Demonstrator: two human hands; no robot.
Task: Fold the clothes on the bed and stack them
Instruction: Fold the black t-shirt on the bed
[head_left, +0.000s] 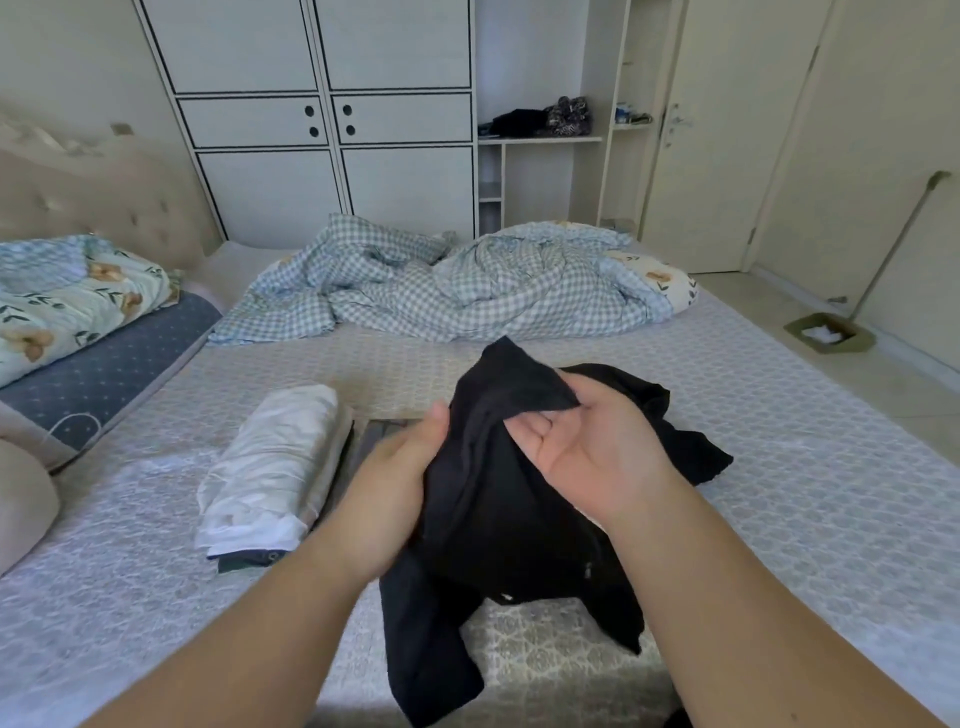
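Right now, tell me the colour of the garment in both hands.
Plain black garment, seen in the head view.

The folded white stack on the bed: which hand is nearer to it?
Left. The left hand grips the black garment just right of the folded white stack; the right hand holds the garment's far side, farther from the stack.
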